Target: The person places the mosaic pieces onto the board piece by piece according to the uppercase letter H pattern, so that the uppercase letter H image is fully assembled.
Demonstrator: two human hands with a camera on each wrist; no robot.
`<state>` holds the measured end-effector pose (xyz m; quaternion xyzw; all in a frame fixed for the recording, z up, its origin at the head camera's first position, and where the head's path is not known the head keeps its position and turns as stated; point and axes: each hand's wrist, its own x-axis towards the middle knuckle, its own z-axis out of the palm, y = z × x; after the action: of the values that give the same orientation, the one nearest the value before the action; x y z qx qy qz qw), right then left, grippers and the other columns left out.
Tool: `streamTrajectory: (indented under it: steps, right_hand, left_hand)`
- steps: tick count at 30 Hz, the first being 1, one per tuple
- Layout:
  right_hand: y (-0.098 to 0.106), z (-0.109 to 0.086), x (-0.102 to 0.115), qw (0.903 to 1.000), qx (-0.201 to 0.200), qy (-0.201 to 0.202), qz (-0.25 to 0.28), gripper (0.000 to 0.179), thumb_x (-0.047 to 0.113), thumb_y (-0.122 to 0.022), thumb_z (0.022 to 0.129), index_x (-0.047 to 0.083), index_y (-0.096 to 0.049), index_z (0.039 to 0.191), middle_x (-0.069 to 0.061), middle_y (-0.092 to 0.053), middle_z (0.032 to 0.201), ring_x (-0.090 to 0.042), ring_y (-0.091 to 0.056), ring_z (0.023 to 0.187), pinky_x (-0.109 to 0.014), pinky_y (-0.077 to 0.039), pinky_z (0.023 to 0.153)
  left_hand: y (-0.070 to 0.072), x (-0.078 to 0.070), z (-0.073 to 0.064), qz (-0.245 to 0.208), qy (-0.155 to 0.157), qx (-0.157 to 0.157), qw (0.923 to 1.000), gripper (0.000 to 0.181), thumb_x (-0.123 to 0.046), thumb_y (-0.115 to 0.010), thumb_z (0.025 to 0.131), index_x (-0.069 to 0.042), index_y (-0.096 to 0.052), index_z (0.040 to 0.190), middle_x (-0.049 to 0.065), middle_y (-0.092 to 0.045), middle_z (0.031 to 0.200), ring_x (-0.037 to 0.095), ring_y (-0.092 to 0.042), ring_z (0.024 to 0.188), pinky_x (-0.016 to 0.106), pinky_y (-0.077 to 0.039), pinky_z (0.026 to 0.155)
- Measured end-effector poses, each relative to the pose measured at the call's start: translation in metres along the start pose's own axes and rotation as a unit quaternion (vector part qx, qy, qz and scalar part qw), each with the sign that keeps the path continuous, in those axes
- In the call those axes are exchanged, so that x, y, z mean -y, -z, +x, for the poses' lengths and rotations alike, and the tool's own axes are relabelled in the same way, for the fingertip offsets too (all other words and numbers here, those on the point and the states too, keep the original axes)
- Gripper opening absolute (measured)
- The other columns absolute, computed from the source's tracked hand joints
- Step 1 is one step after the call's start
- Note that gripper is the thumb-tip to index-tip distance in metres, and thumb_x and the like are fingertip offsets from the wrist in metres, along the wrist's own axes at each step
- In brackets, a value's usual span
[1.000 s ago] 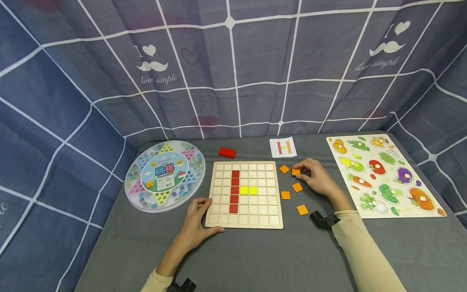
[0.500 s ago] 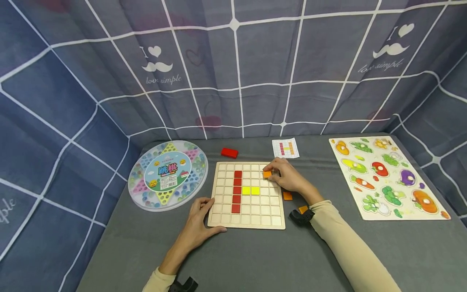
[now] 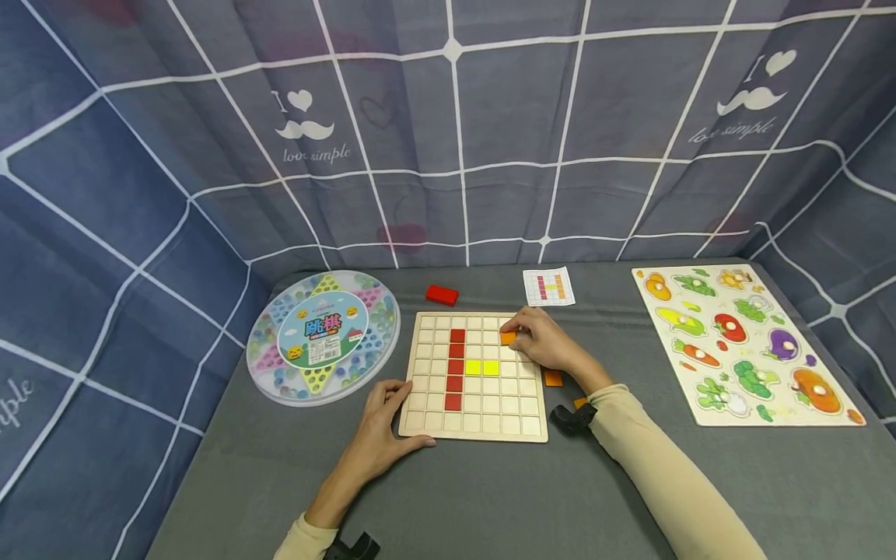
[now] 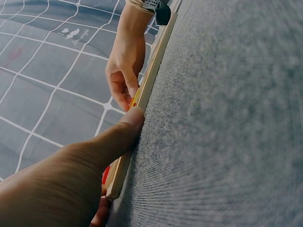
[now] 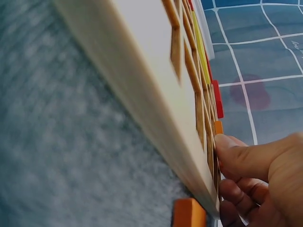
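Observation:
A wooden grid board (image 3: pixel 427 418) lies on the grey cloth, with a column of red tiles (image 3: pixel 456 365) and two yellow tiles (image 3: pixel 482 367) in its cells. My left hand (image 3: pixel 381 432) holds the board's near left corner, thumb on the front edge and fingers at the left side. Over the upper right cells my right hand (image 3: pixel 549 342) pinches an orange tile (image 3: pixel 507 338) between thumb and fingers. That tile (image 5: pixel 218 126) shows at the thumb tip in the right wrist view; whether it is seated in a cell, I cannot tell.
Loose orange tiles (image 3: pixel 553 378) lie right of the board, partly hidden by my right arm. Behind the board are a red block (image 3: pixel 442 295) and a pattern card (image 3: pixel 549 287). A round checkers box (image 3: pixel 323 338) is at left, a vegetable puzzle board (image 3: pixel 742 342) at right.
My right hand has picked up an orange tile from the cloth and carried it left onto the board's upper right area. The left hand keeps its hold on the corner.

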<state>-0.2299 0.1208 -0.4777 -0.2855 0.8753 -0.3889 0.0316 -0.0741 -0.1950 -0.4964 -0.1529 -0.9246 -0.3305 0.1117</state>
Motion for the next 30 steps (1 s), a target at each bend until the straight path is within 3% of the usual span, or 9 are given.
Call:
streamTrajectory:
  steps: [14, 23, 30]
  right_hand:
    - [0.0014, 0.0056, -0.0014, 0.9995, 0.027, -0.007, 0.013, 0.025, 0.002, -0.069, 0.088, 0.006, -0.069, 0.112, -0.010, -0.059, 0.107, -0.021, -0.049, 0.094, -0.036, -0.041, 0.084]
    - [0.0024, 0.0085, -0.0018, 0.9988, 0.039, -0.015, 0.026, 0.026, 0.004, -0.073, 0.086, 0.005, -0.068, 0.111, -0.011, -0.059, 0.108, -0.023, -0.051, 0.097, -0.039, -0.042, 0.090]
    - [0.0034, 0.0082, -0.0034, 0.9991, 0.039, -0.007, 0.017, 0.028, 0.005, -0.074, 0.085, 0.006, -0.068, 0.112, -0.010, -0.059, 0.107, -0.022, -0.051, 0.098, -0.039, -0.042, 0.090]
  left_hand:
    - [-0.0010, 0.0018, -0.0023, 0.010, -0.002, -0.004, 0.9999, 0.096, -0.035, -0.094, 0.059, 0.002, -0.053, 0.138, 0.014, -0.048, 0.128, 0.024, -0.047, 0.112, 0.046, -0.044, 0.093]
    - [0.0005, 0.0004, -0.0015, 0.005, 0.011, 0.005, 0.9999, 0.096, -0.036, -0.094, 0.059, 0.001, -0.053, 0.138, 0.014, -0.047, 0.129, 0.025, -0.047, 0.113, 0.047, -0.044, 0.095]
    - [0.0004, 0.0001, -0.0005, 0.006, -0.002, -0.001, 1.0000, 0.097, -0.036, -0.094, 0.058, 0.001, -0.054, 0.138, 0.014, -0.048, 0.128, 0.024, -0.047, 0.112, 0.047, -0.044, 0.093]
